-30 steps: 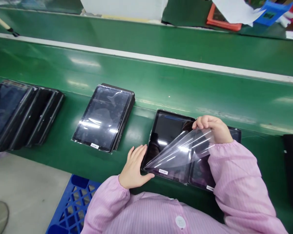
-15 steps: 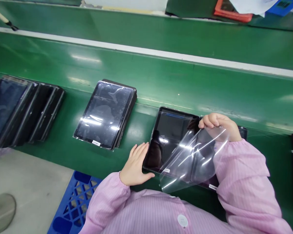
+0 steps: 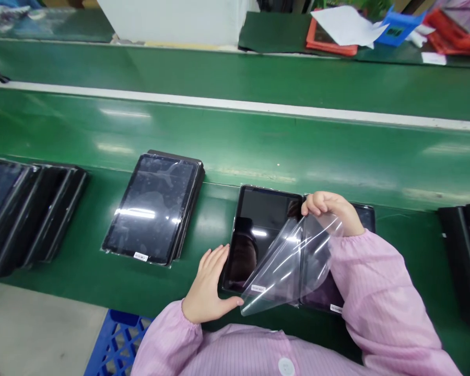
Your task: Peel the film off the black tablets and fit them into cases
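My right hand (image 3: 331, 206) is shut on the top edge of a clear plastic film (image 3: 293, 266), which it holds up over a black-screened tablet (image 3: 262, 235). The film's lower corner hangs near the tablet's bottom edge, and a small white label (image 3: 258, 288) shows near it. My left hand (image 3: 211, 284) lies flat with fingers apart, touching the tablet's left edge. A second dark tablet (image 3: 360, 216) lies beside the first, partly hidden by my right arm and the film.
The tablets lie on a green conveyor belt (image 3: 235, 141) with a white rail (image 3: 235, 104) behind it. To the left are a film-covered tablet stack (image 3: 151, 209) and a row of black tablets (image 3: 35, 214). A black case (image 3: 462, 256) stands right; a blue crate (image 3: 117, 344) sits below.
The film has lifted away from the tablet's lower-left corner and now hangs from my right hand. The view has shifted slightly, and my left hand stays on the tablet.
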The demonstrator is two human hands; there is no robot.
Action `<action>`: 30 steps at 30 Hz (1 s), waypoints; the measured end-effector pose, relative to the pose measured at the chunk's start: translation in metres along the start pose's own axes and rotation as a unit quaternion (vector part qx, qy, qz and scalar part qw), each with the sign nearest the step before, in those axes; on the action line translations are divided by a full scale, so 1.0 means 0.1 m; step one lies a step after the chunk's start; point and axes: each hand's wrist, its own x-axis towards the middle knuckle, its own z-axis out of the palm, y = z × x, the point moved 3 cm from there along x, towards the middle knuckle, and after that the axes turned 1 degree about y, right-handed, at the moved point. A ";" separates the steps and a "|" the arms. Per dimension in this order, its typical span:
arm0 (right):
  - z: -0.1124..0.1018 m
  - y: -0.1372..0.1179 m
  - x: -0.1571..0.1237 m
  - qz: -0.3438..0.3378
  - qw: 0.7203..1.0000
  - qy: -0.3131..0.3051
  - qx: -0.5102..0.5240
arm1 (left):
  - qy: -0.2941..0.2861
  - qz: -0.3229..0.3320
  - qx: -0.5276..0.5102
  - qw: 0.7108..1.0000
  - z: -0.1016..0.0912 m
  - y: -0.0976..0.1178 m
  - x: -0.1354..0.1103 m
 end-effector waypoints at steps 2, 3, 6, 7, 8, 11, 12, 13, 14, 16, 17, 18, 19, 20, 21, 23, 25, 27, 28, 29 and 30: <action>0.01 -0.01 -0.05 0.003 1.000 0.014 0.007 | -0.004 0.009 -0.005 1.000 -0.03 -0.01 0.00; 0.01 -0.01 -0.09 0.006 1.000 0.027 0.011 | -0.009 0.011 -0.004 1.000 -0.05 -0.01 0.00; 0.02 -0.01 -0.24 0.005 0.997 0.077 0.010 | -0.030 0.015 0.007 0.999 -0.10 -0.02 -0.01; 0.03 -0.02 -0.31 0.000 0.996 0.090 0.002 | -0.035 0.017 0.011 0.999 -0.11 -0.02 -0.02; 0.04 -0.02 -0.37 -0.007 0.995 0.097 -0.009 | -0.037 0.020 0.012 0.999 -0.13 -0.03 -0.02; 0.10 -0.06 -0.54 -0.031 0.996 0.072 -0.050 | -0.018 0.043 0.004 0.999 -0.16 -0.07 -0.01; 0.12 -0.07 -0.59 -0.038 0.996 0.055 -0.063 | -0.003 0.047 0.001 0.999 -0.17 -0.08 0.00; 0.14 -0.10 -0.64 -0.044 0.995 0.039 -0.076 | 0.012 0.048 -0.002 0.999 -0.17 -0.10 0.02; 0.16 -0.12 -0.68 -0.052 0.994 0.023 -0.088 | 0.027 0.044 -0.003 0.999 -0.18 -0.11 0.04; 0.19 -0.17 -0.74 -0.066 0.991 -0.006 -0.113 | 0.051 0.023 -0.003 0.998 -0.19 -0.13 0.09; 0.21 -0.19 -0.78 -0.072 0.989 -0.021 -0.125 | 0.059 0.013 -0.003 0.998 -0.19 -0.13 0.12; 0.23 -0.22 -0.80 -0.077 0.987 -0.035 -0.138 | 0.067 0.006 -0.002 0.998 -0.20 -0.12 0.15; 0.26 -0.24 -0.83 -0.082 0.984 -0.050 -0.150 | 0.075 0.001 -0.002 0.997 -0.20 -0.12 0.17; 0.30 -0.25 -0.86 -0.086 0.981 -0.065 -0.161 | 0.082 -0.002 -0.001 0.997 -0.21 -0.11 0.20; 0.35 -0.27 -0.89 -0.088 0.978 -0.080 -0.170 | 0.089 -0.004 -0.001 0.996 -0.21 -0.10 0.22; 0.47 -0.28 -0.94 -0.092 0.974 -0.106 -0.179 | 0.100 -0.006 0.001 0.995 -0.21 -0.10 0.25; 0.63 -0.25 -0.99 -0.087 0.973 -0.130 -0.166 | 0.116 -0.010 0.007 0.993 -0.20 -0.10 0.26; 0.80 -0.19 -1.03 -0.073 0.977 -0.152 -0.127 | 0.142 -0.016 0.008 0.990 -0.20 -0.11 0.25; 0.89 -0.14 -1.05 -0.067 0.979 -0.161 -0.104 | 0.153 -0.018 0.005 0.988 -0.19 -0.12 0.24; 0.97 -0.10 -1.06 -0.065 0.981 -0.164 -0.082 | 0.162 -0.016 0.003 0.987 -0.19 -0.12 0.23; 1.04 -0.05 -1.07 -0.069 0.982 -0.163 -0.066 | 0.168 -0.008 0.003 0.986 -0.19 -0.11 0.23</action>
